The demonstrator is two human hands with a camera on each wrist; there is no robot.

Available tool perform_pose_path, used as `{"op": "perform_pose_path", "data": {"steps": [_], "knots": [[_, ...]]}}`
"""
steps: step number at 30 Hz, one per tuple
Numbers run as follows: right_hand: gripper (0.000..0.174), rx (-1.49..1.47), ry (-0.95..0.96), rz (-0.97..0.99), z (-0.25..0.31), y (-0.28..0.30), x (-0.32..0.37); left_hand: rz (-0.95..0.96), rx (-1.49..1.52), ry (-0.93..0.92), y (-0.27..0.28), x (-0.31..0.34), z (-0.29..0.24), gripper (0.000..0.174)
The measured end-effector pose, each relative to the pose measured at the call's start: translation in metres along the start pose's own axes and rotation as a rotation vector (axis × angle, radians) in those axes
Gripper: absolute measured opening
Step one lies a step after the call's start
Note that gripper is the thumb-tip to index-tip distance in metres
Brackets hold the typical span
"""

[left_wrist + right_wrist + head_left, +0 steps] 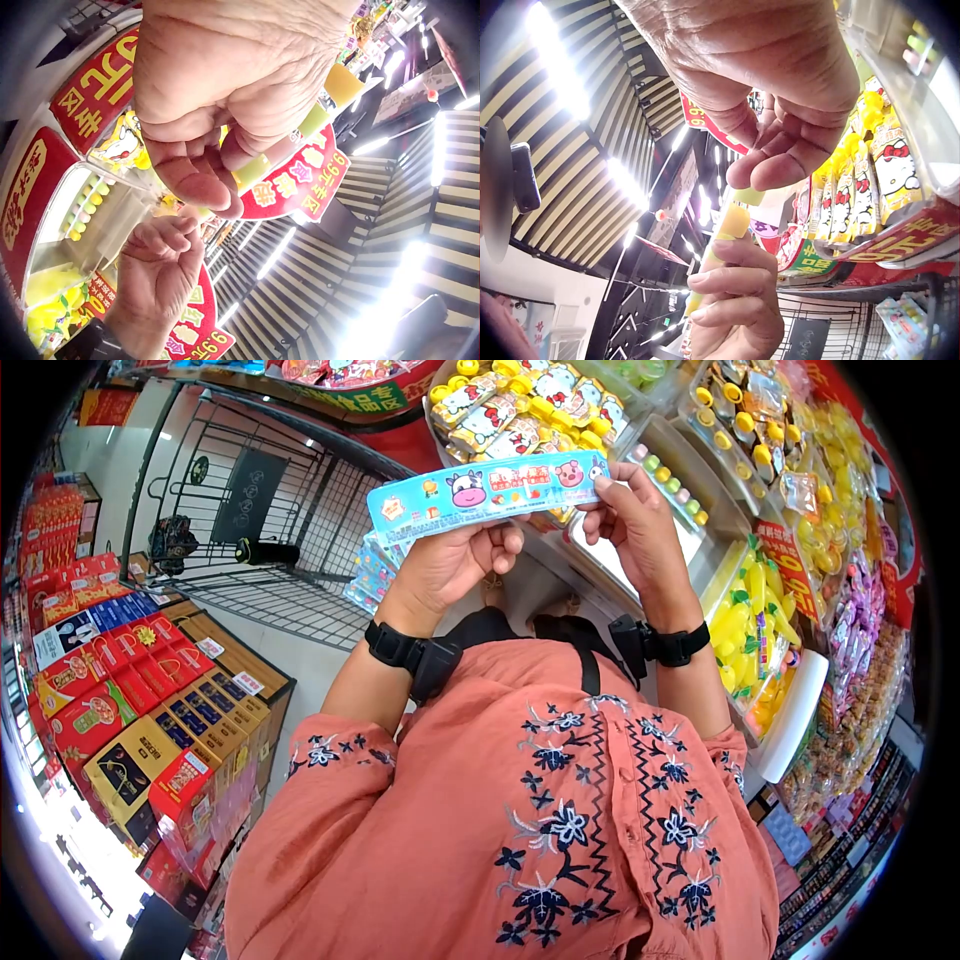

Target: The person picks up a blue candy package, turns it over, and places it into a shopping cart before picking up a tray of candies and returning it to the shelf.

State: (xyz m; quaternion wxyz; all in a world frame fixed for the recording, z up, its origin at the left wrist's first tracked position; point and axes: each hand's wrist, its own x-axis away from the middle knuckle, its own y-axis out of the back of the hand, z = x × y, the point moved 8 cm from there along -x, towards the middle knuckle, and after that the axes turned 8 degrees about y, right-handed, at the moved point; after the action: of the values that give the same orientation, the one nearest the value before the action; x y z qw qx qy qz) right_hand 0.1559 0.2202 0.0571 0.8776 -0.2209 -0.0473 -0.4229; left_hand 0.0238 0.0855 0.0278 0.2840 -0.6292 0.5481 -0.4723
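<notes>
A long, flat, light blue candy packet (pixel 495 490) with a cartoon cow and pig printed on it is held up in front of the body, printed face toward the head camera. My left hand (pixel 455 565) grips its left part from below with curled fingers. At the other end, the thumb and fingers of my right hand (pixel 640 525) pinch the corner. Yellow and green pieces show along the packet's reverse (pixel 735 221) in the right wrist view. More light blue packets (pixel 372 575) appear below the left hand, by the cart's near edge.
A wire shopping cart (pixel 300 595) stands ahead on the left. Yellow Hello Kitty packets (pixel 520 410) fill a bin ahead, and yellow banana-shaped packets (pixel 745 610) lie in a right-hand bin. Red and gold gift boxes (pixel 130 680) are stacked at left.
</notes>
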Motion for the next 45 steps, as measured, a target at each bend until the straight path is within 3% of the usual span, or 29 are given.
{"op": "perform_pose_path", "data": {"steps": [45], "knots": [[0.015, -0.007, 0.033, 0.059, 0.025, -0.011, 0.028, 0.035, -0.020, -0.009, -0.012, 0.006, -0.006, 0.030]]}}
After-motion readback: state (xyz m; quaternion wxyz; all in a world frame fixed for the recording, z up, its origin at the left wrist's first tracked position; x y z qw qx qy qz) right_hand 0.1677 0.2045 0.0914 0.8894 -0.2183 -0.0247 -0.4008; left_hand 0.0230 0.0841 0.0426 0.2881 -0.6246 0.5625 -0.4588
